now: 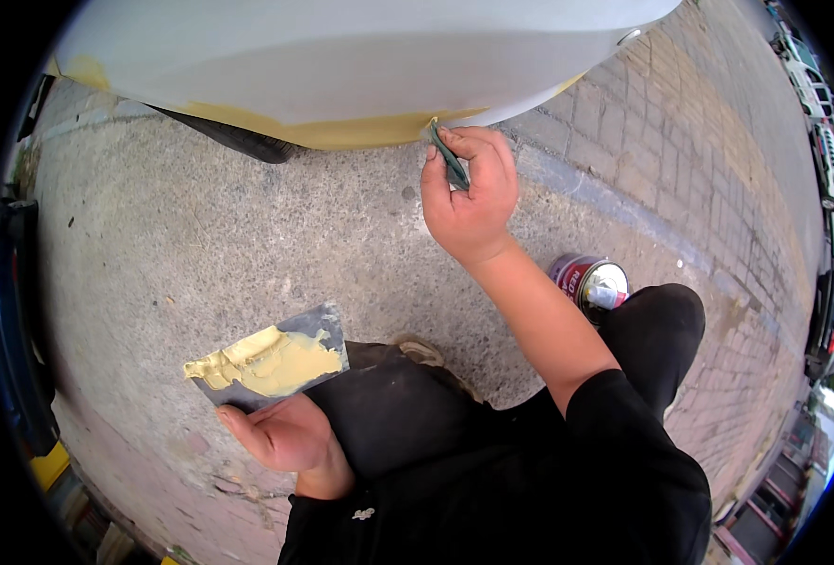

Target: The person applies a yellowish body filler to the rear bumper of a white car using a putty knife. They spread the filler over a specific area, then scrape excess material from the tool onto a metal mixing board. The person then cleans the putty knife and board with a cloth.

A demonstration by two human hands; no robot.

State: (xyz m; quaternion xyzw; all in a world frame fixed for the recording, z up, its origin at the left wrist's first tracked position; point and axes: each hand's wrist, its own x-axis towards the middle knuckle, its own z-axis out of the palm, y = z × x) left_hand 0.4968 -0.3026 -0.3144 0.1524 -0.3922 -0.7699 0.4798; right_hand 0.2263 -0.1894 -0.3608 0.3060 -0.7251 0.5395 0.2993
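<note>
- Car: before you.
- Spreader: in your right hand, at the car's lower edge.
- Board: in your left hand, putty on top.
- Can: between your right forearm and knee.

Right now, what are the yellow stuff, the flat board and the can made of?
Yellow stuff: probably soft, matte paste; it's smeared thickly.
Flat board: dull grey, stiff-looking, maybe metal or plastic.
Can: likely metal, with a shiny silvery top.

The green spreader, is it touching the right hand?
Touching: the head view shows the right hand pinching the green spreader between its thumb and fingers.
</note>
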